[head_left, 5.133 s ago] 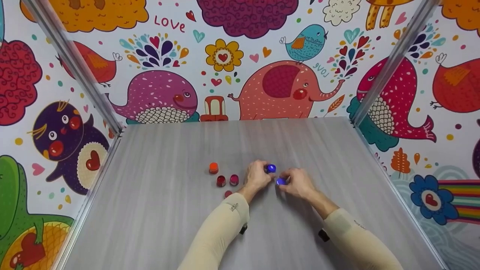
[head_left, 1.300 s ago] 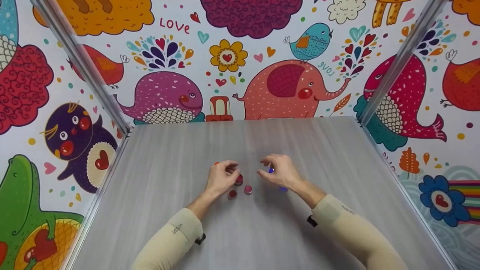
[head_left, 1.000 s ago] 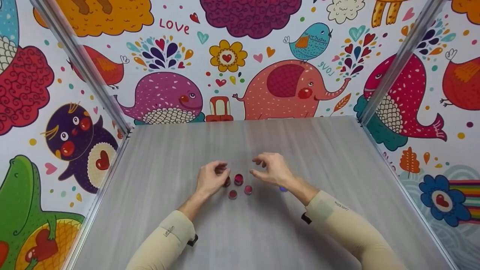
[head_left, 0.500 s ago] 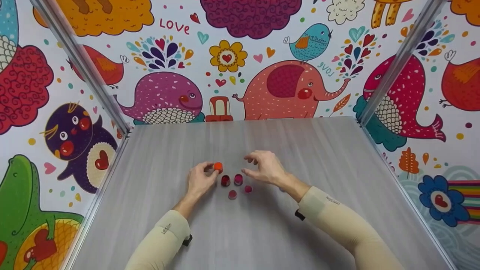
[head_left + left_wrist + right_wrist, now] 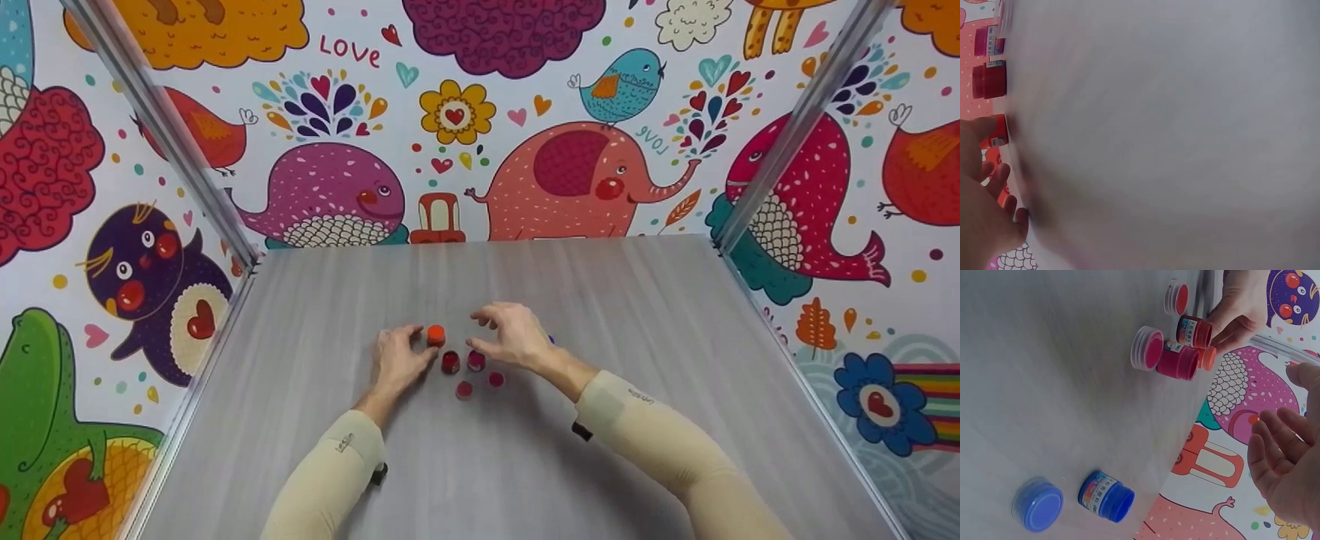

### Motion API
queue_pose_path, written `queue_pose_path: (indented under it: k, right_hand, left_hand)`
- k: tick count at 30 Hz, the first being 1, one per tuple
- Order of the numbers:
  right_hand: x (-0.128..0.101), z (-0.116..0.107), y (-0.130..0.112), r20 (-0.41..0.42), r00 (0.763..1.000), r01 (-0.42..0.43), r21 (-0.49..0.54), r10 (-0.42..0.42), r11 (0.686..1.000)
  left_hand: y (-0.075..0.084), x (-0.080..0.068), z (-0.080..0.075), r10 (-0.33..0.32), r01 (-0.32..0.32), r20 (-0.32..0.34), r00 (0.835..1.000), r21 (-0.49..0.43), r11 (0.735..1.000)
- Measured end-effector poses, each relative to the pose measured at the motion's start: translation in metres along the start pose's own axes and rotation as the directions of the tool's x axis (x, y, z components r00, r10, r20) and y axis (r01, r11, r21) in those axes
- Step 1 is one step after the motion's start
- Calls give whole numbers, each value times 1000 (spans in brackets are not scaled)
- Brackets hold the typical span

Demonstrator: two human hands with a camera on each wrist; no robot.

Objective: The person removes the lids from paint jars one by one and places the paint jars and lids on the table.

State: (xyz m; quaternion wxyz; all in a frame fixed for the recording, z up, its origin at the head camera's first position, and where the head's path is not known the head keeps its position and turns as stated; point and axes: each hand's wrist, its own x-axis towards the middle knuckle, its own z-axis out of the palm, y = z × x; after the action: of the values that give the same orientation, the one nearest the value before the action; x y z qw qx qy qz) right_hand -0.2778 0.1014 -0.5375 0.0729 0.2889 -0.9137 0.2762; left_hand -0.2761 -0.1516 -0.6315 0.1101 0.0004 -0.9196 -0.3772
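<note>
My left hand (image 5: 396, 358) is beside a capped orange paint jar (image 5: 436, 335), thumb and fingers spread around its near left side. In the left wrist view the thumb overlaps the orange jar (image 5: 999, 132), and the other fingers are apart from it. My right hand (image 5: 514, 337) hovers with loosely bent fingers and holds nothing, over an uncapped magenta paint jar (image 5: 476, 362). An uncapped dark red jar (image 5: 450, 362) stands between the hands. Closer to me lie a red lid (image 5: 464, 390) and a pink lid (image 5: 496, 379).
In the right wrist view an uncapped blue jar (image 5: 1107, 496) stands with a blue lid (image 5: 1039, 503) next to it. The right hand mostly hides them in the head view. Metal posts (image 5: 172, 150) and patterned walls bound the grey table (image 5: 337, 285).
My left hand has moved left past the red jar to the orange jar, which has stayed put. The right hand has let go of the blue lid and shifted left.
</note>
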Motion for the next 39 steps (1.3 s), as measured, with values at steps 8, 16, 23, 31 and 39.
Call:
queue_pose_path:
  k: [8,16,23,31,39]
  right_hand:
    - [6,9,2,19,1000,-25,4,25,1000]
    - [10,16,6,34,998,-43,-17,44,999]
    - [12,21,2,63,997,-44,6,43,999]
    - [10,26,-1,77,996,-48,41,45,998]
    - [12,26,-5,92,995,-52,35,49,998]
  left_hand:
    - [-4,7,6,50,-50,-11,999,-23,998]
    - [-1,12,12,42,-41,-17,999,33,999]
    - [0,16,15,14,-14,2,1000,83,996]
    - [-3,15,15,42,-41,-19,999,52,998]
    - [-4,16,12,68,-69,-17,998,-70,995]
